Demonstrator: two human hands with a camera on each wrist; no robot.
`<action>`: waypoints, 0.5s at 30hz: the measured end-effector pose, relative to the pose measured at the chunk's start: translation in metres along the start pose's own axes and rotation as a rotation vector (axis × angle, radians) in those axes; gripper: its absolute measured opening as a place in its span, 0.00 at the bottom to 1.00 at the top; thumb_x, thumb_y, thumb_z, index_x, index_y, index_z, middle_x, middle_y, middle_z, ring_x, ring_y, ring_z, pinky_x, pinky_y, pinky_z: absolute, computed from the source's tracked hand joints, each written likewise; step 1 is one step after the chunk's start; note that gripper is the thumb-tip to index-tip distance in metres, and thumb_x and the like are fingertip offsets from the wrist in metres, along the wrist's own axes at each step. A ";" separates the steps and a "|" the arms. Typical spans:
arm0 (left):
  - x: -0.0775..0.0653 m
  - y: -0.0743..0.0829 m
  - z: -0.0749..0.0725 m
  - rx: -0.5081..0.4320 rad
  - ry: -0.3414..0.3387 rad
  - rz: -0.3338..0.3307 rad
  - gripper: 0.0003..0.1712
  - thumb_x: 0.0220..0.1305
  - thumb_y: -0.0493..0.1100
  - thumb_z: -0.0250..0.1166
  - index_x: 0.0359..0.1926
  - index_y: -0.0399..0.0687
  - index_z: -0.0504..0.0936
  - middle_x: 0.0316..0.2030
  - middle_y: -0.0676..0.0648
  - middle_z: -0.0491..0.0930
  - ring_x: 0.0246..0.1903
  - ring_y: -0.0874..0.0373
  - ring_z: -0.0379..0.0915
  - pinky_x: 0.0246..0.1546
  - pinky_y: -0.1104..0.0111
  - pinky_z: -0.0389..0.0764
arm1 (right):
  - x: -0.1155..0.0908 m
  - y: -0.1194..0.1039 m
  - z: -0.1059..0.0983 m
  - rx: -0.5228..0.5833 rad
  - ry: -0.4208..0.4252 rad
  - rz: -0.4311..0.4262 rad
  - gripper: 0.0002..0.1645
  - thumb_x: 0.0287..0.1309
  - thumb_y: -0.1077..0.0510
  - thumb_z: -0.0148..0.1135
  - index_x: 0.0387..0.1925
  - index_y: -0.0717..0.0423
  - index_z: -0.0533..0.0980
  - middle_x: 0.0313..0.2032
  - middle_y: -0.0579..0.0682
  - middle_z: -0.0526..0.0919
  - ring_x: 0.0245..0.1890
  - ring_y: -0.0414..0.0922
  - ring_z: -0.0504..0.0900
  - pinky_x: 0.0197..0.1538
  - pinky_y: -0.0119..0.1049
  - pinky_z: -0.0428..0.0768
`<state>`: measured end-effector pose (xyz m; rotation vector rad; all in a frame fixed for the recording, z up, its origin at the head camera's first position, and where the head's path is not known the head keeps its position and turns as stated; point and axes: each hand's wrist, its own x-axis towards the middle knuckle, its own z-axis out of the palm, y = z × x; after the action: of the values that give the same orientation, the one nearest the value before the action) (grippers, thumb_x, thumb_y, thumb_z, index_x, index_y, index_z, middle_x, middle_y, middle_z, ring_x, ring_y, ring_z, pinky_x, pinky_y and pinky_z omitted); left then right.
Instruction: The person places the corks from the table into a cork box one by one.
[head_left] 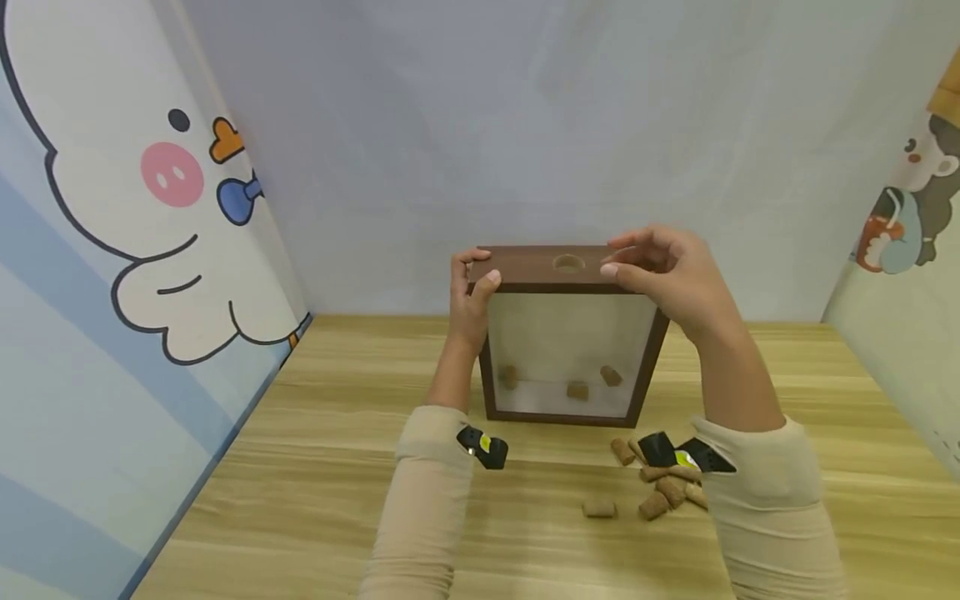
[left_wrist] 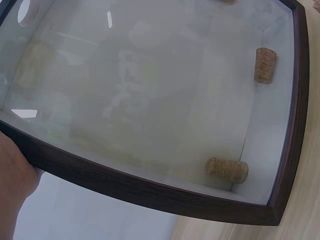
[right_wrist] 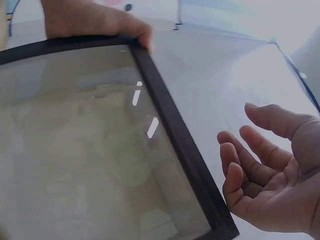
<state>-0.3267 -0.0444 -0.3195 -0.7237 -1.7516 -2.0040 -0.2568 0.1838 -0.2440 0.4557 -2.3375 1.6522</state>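
Observation:
A dark brown shadow box frame (head_left: 645, 375) with a clear front and a round hole (head_left: 568, 263) in its top stands upright on the table. Three corks (head_left: 577, 390) lie inside it; the left wrist view shows one cork (left_wrist: 227, 170) close by the frame's corner. My left hand (head_left: 471, 304) grips the top left corner, thumb on the top face. Over the top right end is my right hand (head_left: 671, 271), its fingers loosely bent. In the right wrist view nothing sits between those fingers (right_wrist: 260, 165); whether they touch the frame I cannot tell.
Several loose corks (head_left: 654, 506) are heaped in front of the box at the right, partly behind the right sleeve. One cork (head_left: 599, 509) lies apart to their left on the wooden table (head_left: 337, 467). A pale curtain (head_left: 420, 150) hangs behind, with printed cloths at both sides.

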 end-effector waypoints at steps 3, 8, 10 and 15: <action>0.002 -0.009 -0.002 0.005 -0.009 -0.006 0.28 0.53 0.47 0.49 0.50 0.31 0.58 0.58 0.36 0.54 0.61 0.47 0.46 0.51 0.58 0.57 | -0.017 0.007 -0.005 0.054 -0.002 -0.047 0.19 0.54 0.59 0.65 0.47 0.63 0.75 0.36 0.48 0.82 0.37 0.46 0.79 0.40 0.33 0.75; 0.007 -0.029 -0.006 0.008 -0.012 -0.009 0.28 0.53 0.49 0.49 0.51 0.35 0.59 0.60 0.38 0.54 0.59 0.48 0.48 0.49 0.59 0.57 | -0.039 0.020 -0.008 0.067 -0.029 -0.086 0.15 0.55 0.63 0.63 0.45 0.62 0.76 0.37 0.49 0.82 0.35 0.44 0.78 0.37 0.31 0.75; 0.008 -0.033 -0.007 0.014 -0.011 -0.005 0.29 0.53 0.51 0.50 0.52 0.36 0.60 0.61 0.37 0.53 0.59 0.48 0.49 0.49 0.58 0.57 | -0.046 0.026 -0.008 0.074 -0.040 -0.083 0.14 0.55 0.64 0.63 0.45 0.62 0.76 0.38 0.50 0.82 0.36 0.44 0.78 0.36 0.31 0.75; 0.010 -0.035 -0.007 0.035 -0.009 0.006 0.31 0.52 0.56 0.50 0.52 0.39 0.60 0.61 0.37 0.54 0.62 0.50 0.46 0.51 0.56 0.56 | -0.065 0.046 -0.004 0.078 -0.124 -0.071 0.16 0.57 0.66 0.60 0.48 0.63 0.74 0.42 0.52 0.81 0.40 0.44 0.78 0.40 0.32 0.76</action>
<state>-0.3561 -0.0460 -0.3422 -0.7276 -1.7825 -1.9644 -0.2146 0.2097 -0.3068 0.6671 -2.3186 1.7326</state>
